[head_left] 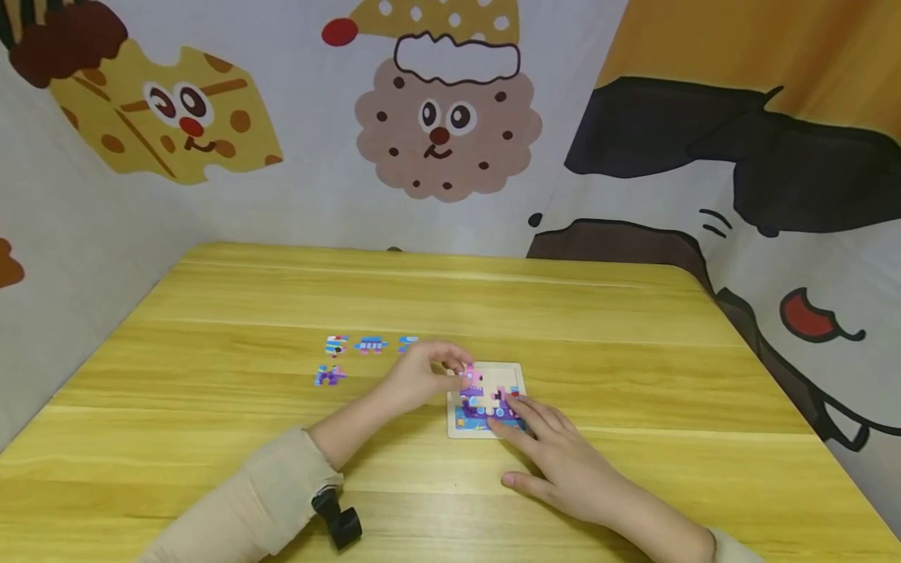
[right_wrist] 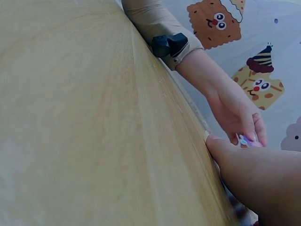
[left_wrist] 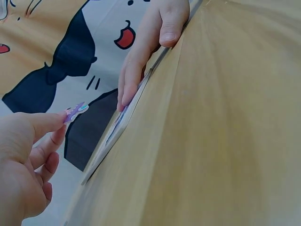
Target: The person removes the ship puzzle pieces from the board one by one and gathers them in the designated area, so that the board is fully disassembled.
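My left hand [head_left: 421,379] pinches a small pink and purple jigsaw piece [left_wrist: 75,112] between thumb and fingertips, over the left part of the puzzle board [head_left: 498,376]. In the left wrist view the piece hangs apart from the board, above the table. The board is a pale square tray, with purple and blue pieces laid along its lower part and bare wood at its upper right. My right hand [head_left: 563,461] lies over the board's lower right corner, fingers extended and fingertips on the pieces; it hides that corner. In the right wrist view its thumb [right_wrist: 218,146] shows.
Several loose jigsaw pieces lie left of the board on the wooden table [head_left: 246,297], among them a blue one [head_left: 371,345] and a purple one [head_left: 328,376]. A black strap device [head_left: 339,520] is on the left sleeve. A cartoon-printed curtain [head_left: 296,211] hangs behind the table.
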Demonstrator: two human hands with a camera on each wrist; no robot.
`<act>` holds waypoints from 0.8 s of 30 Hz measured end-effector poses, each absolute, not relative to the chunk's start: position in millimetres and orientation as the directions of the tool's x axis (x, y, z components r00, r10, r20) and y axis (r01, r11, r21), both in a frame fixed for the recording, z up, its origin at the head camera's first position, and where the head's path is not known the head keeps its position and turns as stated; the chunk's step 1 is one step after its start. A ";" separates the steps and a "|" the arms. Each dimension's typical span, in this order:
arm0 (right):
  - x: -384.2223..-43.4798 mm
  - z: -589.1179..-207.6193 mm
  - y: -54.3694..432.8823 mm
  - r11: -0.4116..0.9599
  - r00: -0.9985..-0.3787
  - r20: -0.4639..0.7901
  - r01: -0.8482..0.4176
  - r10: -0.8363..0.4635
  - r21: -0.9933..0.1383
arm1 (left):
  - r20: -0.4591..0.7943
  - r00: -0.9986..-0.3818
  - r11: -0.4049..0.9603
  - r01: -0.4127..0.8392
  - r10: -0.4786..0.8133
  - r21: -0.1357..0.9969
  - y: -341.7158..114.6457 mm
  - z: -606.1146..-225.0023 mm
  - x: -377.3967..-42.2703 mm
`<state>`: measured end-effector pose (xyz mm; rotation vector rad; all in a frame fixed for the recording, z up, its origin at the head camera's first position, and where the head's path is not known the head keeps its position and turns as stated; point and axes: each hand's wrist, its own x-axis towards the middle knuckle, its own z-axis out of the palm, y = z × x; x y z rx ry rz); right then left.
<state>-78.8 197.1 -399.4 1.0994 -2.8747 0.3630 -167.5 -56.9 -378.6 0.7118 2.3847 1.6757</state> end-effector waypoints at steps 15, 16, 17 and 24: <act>-78.3 -401.1 197.4 0.717 -0.739 0.142 -0.673 -0.658 -0.182 | 0.155 -0.901 0.298 0.290 0.405 0.909 -95.6 -383.1 -158.3; -78.2 -401.2 197.5 0.718 -0.740 0.140 -0.672 -0.657 -0.182 | 0.152 -0.902 0.298 0.287 0.405 0.910 -98.0 -383.3 -157.3; -78.0 -401.3 197.7 0.719 -0.743 0.136 -0.669 -0.655 -0.186 | 0.149 -0.902 0.299 0.284 0.404 0.911 -100.4 -383.4 -156.4; -77.7 -401.2 196.9 0.715 -0.739 0.149 -0.674 -0.657 -0.187 | 0.162 -0.903 0.305 0.296 0.397 0.905 -117.2 -384.8 -154.8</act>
